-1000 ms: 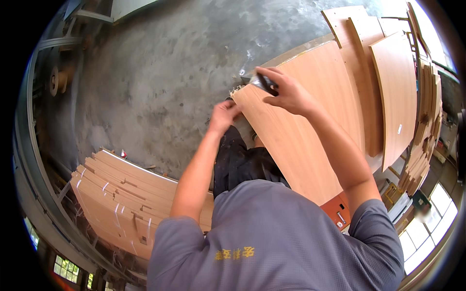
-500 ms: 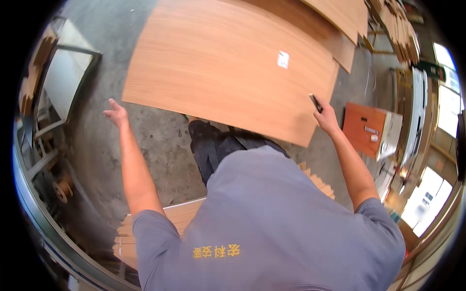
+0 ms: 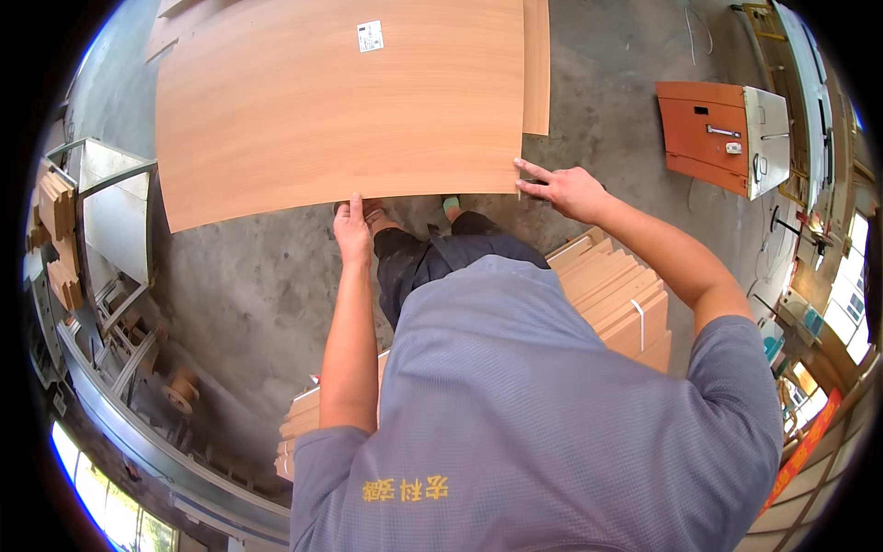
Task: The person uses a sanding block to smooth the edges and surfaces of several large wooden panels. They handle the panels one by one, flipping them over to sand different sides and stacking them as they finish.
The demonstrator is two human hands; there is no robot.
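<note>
Single head-worn fisheye view, close above the grey shirt (image 3: 552, 396), facing steeply down toward a wood-grain panel (image 3: 340, 115)

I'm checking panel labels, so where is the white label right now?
In the head view, the white label is near the top, left of centre, on the wood panel beyond the left hand.

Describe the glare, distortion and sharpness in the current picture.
Head view: windows at right and lower left glare white; head view: the panel's near edge bows, with black corners around the picture; head view: left hand and right hand look fairly sharp.
</note>
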